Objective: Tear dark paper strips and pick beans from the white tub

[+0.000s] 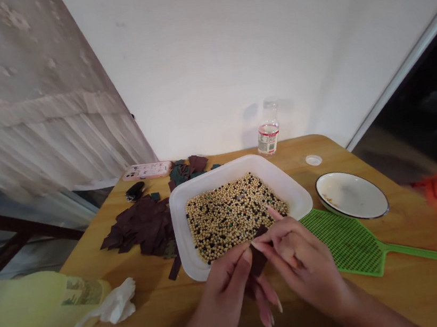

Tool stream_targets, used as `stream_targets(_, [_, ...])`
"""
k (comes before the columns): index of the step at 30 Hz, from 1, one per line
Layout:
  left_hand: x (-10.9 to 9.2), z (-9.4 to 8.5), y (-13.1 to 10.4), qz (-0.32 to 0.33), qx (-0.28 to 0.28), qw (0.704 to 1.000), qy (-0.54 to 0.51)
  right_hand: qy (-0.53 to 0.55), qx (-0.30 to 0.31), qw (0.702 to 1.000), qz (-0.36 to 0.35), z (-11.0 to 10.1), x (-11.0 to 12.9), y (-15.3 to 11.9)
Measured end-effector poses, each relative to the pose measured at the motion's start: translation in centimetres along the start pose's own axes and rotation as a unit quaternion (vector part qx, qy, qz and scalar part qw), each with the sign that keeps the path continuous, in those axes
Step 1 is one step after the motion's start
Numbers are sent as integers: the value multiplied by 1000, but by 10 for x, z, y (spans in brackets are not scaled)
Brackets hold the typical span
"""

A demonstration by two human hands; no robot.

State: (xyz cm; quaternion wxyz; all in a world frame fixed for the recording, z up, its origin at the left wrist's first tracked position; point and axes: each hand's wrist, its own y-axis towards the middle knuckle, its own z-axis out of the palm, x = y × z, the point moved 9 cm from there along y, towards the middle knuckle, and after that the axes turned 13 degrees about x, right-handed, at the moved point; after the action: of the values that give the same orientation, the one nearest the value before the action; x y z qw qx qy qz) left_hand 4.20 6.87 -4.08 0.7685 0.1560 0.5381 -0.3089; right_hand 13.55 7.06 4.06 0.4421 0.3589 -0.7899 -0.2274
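Lying between the hands (306, 259) is a dark piece (259, 262)

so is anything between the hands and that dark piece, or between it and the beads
Nothing visible at the hands: left hand and right hand pinch the dark piece. The white tub's near rim may separate it from the beads.

Holding both forearms in from the bottom edge, wrists apart, hands nearly meeting. Pinching w/ L hand (229, 277) thumb & fingertips, other fingers stretched out below, nails showing. Pinching w/ R hand (306, 251) too, w/ one finger pointing fwd.
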Motion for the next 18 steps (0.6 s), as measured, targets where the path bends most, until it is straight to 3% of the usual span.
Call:
stream_targets(6, [0,0,-1,9,-5,1000,-4,27,0,999,33,-5,-8,5])
stream_targets(11, [-3,0,-3,18,-7,1000,23,50,36,997,40,-5,-7,9])
stream_targets(18, [-6,-1,-4,27,-13,999,31,-4,33,999,13,-6,-4,8])
